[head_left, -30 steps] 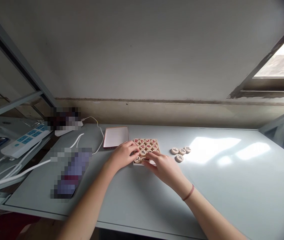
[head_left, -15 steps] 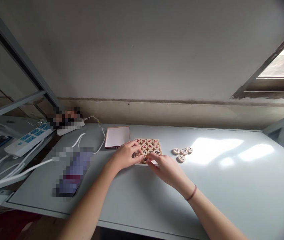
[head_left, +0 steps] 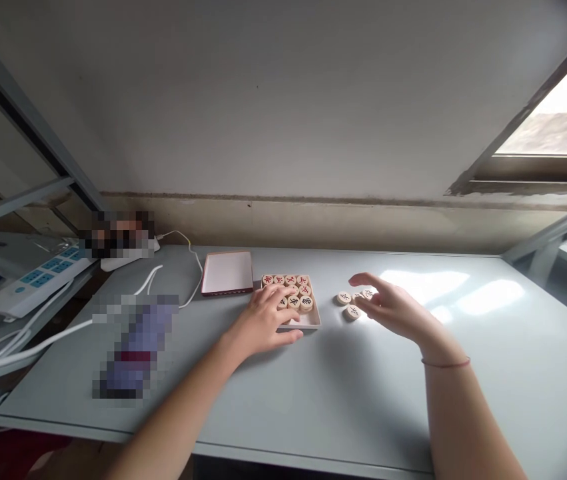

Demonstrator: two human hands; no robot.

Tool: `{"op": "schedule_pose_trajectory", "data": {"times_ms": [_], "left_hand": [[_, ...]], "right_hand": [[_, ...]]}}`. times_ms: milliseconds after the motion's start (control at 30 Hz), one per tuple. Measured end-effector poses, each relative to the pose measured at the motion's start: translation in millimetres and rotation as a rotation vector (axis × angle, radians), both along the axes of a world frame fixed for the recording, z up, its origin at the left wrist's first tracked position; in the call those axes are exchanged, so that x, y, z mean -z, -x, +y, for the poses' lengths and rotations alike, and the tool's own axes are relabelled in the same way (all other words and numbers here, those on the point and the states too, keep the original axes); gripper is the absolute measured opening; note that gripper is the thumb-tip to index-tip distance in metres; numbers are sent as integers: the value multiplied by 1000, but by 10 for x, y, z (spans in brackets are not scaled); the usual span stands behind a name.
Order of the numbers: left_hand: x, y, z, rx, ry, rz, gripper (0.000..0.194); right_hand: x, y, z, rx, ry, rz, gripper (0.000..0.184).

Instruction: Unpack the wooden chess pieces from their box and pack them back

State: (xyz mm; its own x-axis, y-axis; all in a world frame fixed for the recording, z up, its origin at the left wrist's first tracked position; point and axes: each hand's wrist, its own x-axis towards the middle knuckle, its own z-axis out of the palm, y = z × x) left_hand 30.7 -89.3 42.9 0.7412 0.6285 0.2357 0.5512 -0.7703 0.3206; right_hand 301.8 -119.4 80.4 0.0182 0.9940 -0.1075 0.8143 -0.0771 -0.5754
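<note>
A shallow wooden tray (head_left: 312, 323) holds several round wooden xiangqi pieces (head_left: 299, 283) with red and black characters. My left hand (head_left: 267, 320) lies over its left side, fingertips touching the pieces and hiding the lower left ones. To the right of the tray sit several loose wooden pieces (head_left: 344, 298) in a small cluster. My right hand (head_left: 393, 309) hovers just beyond them with fingers spread, holding nothing. Its fingertips overlap the cluster in this view, partly hiding one piece.
A flat white box lid with a red rim (head_left: 227, 272) lies left of the wooden tray. A pixelated object (head_left: 133, 350) lies on the grey table, white cables (head_left: 178, 303) run behind it, and a blue-and-white power strip (head_left: 38, 283) sits off the left edge.
My right hand has left the tray and moved right to the loose pieces, its fingers opening. My left hand stays on the tray. The view has shifted slightly.
</note>
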Motion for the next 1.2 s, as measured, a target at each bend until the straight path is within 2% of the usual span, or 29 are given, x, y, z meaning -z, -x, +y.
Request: {"op": "schedule_pose_trajectory", "data": {"times_ms": [100,267,333,433,500,567,667,800,933,1033,1200], "left_hand": [[25,-11,-5,-2,3,27,22],[16,-21,-8,-8,-9,29,24],[0,-18,-6,-10,-14,28,24],[-16,-6,2,-13,-21,19,25],[-15,2,7,-11,-28,6,26],[-5,7,12,-9,-37,-7,26],[9,7,17,-11,-35,-19,25],[10,7,19,-18,-21,-32,24],[8,10,23,-16,-27,-46,23],[12,-3,23,-29,-55,-68,22],[14,-70,-2,-72,-111,-159,28]], "right_hand": [[123,39,24,-35,5,-68,35],[337,179,152,10,-73,-210,30],[329,148,173,-1,-105,-205,24],[208,21,126,59,-129,-94,24],[122,-58,69,75,-93,-34,27],[91,-92,25,18,-21,-41,26],[152,-60,11,-63,26,-129,22],[265,25,37,-60,3,-209,23],[256,77,46,-57,-8,-234,21],[151,136,27,-54,-6,-134,18],[-46,414,-14,-63,65,297,35]]}}
